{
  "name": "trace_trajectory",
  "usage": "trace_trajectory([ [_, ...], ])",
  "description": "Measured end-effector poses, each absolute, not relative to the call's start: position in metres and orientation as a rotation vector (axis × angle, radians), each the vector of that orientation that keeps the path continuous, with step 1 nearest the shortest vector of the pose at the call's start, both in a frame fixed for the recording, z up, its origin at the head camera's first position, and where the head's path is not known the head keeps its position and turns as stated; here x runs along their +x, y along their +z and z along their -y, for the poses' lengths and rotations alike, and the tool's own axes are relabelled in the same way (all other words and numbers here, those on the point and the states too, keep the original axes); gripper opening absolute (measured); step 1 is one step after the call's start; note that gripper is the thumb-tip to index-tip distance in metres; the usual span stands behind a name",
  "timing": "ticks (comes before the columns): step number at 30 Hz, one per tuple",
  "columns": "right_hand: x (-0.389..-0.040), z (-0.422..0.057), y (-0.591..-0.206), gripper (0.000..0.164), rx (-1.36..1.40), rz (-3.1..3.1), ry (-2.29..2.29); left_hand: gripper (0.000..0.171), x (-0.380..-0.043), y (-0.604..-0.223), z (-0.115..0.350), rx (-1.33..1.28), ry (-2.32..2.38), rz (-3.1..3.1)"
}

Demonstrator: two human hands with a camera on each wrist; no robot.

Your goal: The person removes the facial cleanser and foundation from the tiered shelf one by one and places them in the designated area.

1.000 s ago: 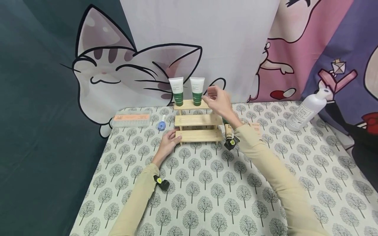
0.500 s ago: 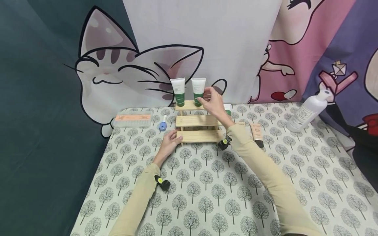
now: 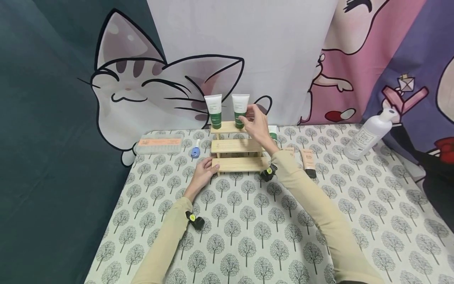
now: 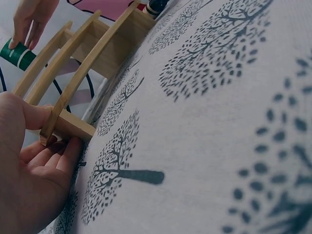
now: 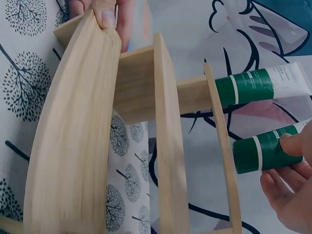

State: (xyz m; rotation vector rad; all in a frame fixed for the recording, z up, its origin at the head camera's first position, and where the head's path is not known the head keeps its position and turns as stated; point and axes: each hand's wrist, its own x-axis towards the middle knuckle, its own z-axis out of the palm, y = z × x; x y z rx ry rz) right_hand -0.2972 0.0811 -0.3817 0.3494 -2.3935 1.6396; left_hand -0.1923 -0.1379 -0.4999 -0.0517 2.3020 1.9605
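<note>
A three-step wooden display rack (image 3: 239,164) stands near the back of the table. My left hand (image 3: 203,173) grips the left end of its lowest step, thumb above and fingers below, as the left wrist view confirms. Two white-and-green squeeze tubes stand cap down on the top step. The left tube (image 3: 213,108) stands by itself. My right hand (image 3: 258,127) pinches the right tube (image 3: 240,103) from its right side, thumb in front and fingers behind. In the right wrist view, that tube's green cap (image 5: 246,156) is by the top step's edge; whether it touches is unclear.
Behind the right forearm another white-and-green tube (image 3: 272,133) is partly hidden. A BB cream tube (image 3: 308,161) lies to the right, with a similar one (image 3: 289,152) mostly covered by the sleeve. Further right leans a white bottle (image 3: 369,134). A clear case (image 3: 158,144) and a blue-and-white item (image 3: 195,150) lie left.
My right hand has closed in from the right and taken hold of the right tube, which has shifted slightly rightward along the top step. The left hand has kept its grip on the rack.
</note>
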Motion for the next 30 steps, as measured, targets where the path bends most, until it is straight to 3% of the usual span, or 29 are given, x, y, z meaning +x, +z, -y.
trace_trajectory([
  [30, -0.317, -0.184, -0.382, 0.039, 0.011, 2.46, 1.547, 0.056, -0.194, -0.503, 0.139, -0.042, 1.955, -2.289],
])
